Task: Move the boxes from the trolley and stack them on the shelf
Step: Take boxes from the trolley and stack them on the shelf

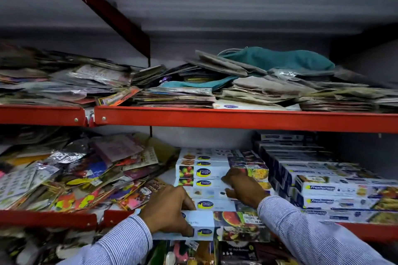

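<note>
My left hand (167, 211) is clamped on the near left end of the front box (206, 225): fingers curl over its top edge and the thumb presses its front face. This box is a long, narrow rectangular carton of smooth printed card, white at the left, with fruit and food photographs at the right. A round blue and yellow badge on it reads "Healthy wrapp". The carton lies at the front lip of the red shelf (237, 118), directly below that metal beam.

My right hand (243, 189) lies flat, fingers spread and closed on nothing, on the stacked boxes (215, 170) just behind the front box. These cartons share the same shape and the same badge, and sit in stepped rows.

To the right of the stacked boxes stands a second stack of cartons (336, 191), white with dark blue ends, labelled "Freshwrapp".

To the left of the stacked boxes lies a loose heap of glossy foil and plastic packets (71, 176); their print is too blurred to read.

Above the red beam rest flat, dull paper bundles (258, 86) and a soft teal cloth bag (280, 58).

Both sleeves (312, 234) are finely striped blue and white fabric.
</note>
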`<state>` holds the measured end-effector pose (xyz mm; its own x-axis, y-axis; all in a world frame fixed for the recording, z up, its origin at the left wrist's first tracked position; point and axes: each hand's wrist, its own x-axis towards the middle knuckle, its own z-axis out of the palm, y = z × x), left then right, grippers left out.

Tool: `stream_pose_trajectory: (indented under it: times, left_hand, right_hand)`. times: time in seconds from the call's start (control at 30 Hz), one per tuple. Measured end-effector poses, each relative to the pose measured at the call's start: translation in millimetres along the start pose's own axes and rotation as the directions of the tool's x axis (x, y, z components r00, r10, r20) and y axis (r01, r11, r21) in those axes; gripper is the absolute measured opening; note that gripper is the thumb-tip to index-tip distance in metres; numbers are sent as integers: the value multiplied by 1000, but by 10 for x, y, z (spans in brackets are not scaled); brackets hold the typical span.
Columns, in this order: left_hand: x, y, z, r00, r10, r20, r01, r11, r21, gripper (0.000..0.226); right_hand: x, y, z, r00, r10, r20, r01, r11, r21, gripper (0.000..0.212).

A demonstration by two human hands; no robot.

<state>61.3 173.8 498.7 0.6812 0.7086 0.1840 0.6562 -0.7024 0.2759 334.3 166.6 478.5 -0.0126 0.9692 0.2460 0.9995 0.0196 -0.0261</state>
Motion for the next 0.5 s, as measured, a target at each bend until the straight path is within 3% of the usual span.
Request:
stream_pose_trajectory:
  times: [0.3,0.4,0.5]
  left_hand:
    - [460,117,114,997,-25,-72,23,999,-26,63]
    - [668,172,152,996,-30,-86,27,999,-32,63]
    - [869,225,234,995,-19,-95,13,998,-59,63]
  right_hand:
    - [-182,138,-370,979,48,-197,-32,996,86,29]
    - [-309,175,-466,990,50,-134,-36,993,110,36]
    - [-450,205,-476,1000,9,24,-11,994,110,45]
